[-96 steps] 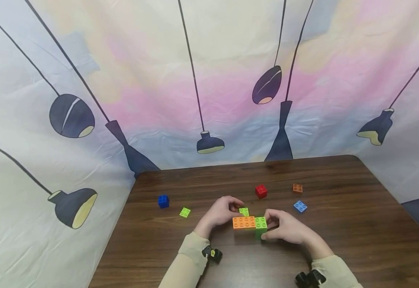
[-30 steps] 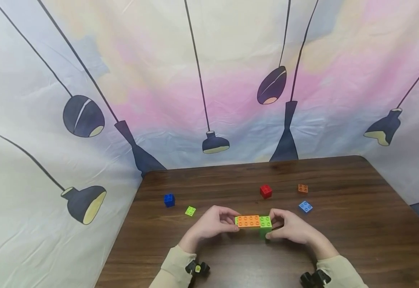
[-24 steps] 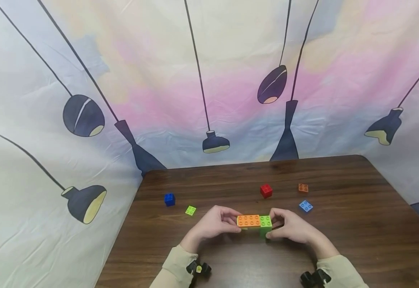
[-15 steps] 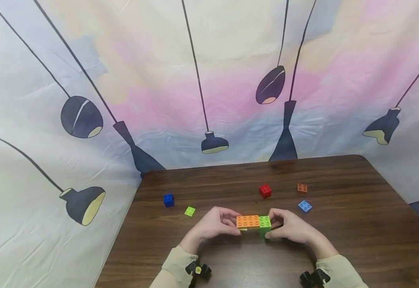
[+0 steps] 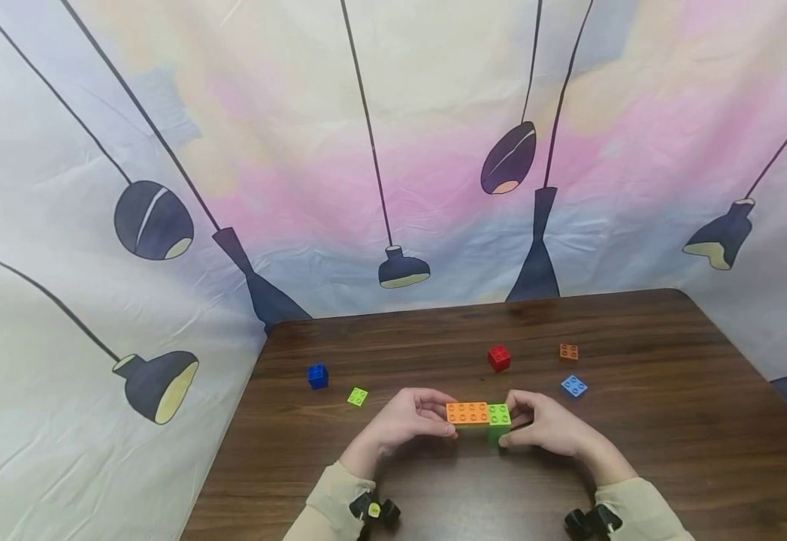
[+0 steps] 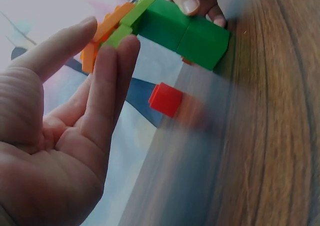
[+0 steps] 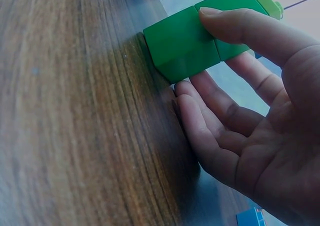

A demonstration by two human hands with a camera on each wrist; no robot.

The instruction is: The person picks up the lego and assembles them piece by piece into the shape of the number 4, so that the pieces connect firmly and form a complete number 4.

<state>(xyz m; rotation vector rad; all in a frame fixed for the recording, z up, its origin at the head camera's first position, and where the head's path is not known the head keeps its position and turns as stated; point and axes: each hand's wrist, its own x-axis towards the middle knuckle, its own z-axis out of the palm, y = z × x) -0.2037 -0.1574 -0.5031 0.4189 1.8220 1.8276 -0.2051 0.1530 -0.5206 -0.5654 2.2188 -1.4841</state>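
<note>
A standing stack of two green toy bricks [image 7: 182, 43] carries a lime flat brick [image 5: 498, 414] on top. Level with that top, an orange toy brick [image 5: 467, 413] reaches out to the left above the table. My right hand [image 5: 547, 425] grips the green stack between thumb and fingers. At the orange brick's left end, my left hand [image 5: 407, 422] pinches a second lime flat brick [image 6: 118, 36] against its underside. In the left wrist view the thumb lies by the orange brick and the fingertips [image 6: 129, 46] by the lime one. From above, this lime brick is mostly hidden.
Loose on the brown table [image 5: 393, 338] lie a blue brick [image 5: 318, 376] and a lime flat brick [image 5: 358, 397] at left. A red brick [image 5: 499, 358], a brown-orange flat brick [image 5: 568, 352] and a light blue flat brick [image 5: 574, 386] lie behind and right.
The left hand has brought the lime flat brick from behind the orange brick round to its left end and underneath it. The right hand keeps its hold on the green stack.
</note>
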